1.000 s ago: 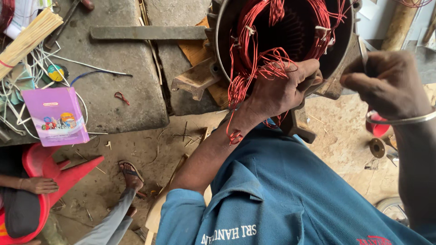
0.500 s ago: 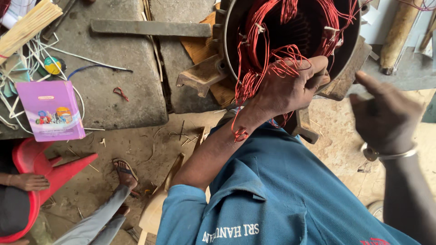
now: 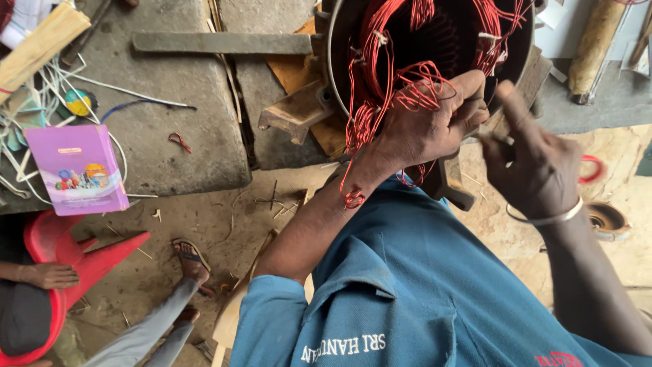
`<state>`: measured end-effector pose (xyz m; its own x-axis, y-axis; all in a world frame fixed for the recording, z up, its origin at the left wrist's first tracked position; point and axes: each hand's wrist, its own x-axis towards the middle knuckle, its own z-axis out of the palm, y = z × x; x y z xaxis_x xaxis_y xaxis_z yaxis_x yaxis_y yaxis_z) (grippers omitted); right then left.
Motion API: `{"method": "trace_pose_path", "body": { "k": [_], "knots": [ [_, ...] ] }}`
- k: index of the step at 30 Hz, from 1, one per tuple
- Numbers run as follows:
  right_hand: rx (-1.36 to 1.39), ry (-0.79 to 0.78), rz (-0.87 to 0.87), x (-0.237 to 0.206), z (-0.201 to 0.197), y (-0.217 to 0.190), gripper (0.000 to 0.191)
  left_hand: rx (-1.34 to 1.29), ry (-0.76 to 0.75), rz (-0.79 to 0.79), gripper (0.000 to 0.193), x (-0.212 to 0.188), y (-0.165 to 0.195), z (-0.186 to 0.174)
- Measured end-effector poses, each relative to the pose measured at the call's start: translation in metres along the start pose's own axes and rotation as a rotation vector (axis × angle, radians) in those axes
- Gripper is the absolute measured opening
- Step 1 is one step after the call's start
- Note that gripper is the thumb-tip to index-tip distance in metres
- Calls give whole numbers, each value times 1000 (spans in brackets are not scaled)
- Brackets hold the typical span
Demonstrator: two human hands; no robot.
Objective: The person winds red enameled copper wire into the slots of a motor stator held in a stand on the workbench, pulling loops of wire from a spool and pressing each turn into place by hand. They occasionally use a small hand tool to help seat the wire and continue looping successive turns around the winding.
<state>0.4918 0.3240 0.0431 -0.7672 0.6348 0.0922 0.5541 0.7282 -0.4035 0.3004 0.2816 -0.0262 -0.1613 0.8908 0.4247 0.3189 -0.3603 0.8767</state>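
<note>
Hands, two: left hand grip clutching red wire coils, right hand grip pinched together.

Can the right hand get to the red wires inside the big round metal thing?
Probably yes. The right hand is right beside the motor shell, whose open end faces it. Only the left hand, already gripping the red wires at the rim, crowds part of the way.

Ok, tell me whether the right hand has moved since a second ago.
Yes. The right hand has come in leftward toward the motor housing and now sits close beside the left hand at the red wire coils.
</note>
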Motion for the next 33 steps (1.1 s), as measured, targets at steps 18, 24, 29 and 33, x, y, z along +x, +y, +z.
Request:
{"method": "trace_pose_path", "body": {
  "k": [18,24,29,33],
  "knots": [
    [313,-5,328,-28,33,37,42,45,47,-72,16,-2,1,1],
    [155,72,64,-17,-9,66,52,-34,-13,-151,25,1,-2,0],
    [-378,-205,-546,34,-5,86,46,-18,-13,-46,20,1,-6,2],
    [-240,-152,-655,39,-23,102,44,-6,-67,-137,25,0,-10,5]
  ]
}}
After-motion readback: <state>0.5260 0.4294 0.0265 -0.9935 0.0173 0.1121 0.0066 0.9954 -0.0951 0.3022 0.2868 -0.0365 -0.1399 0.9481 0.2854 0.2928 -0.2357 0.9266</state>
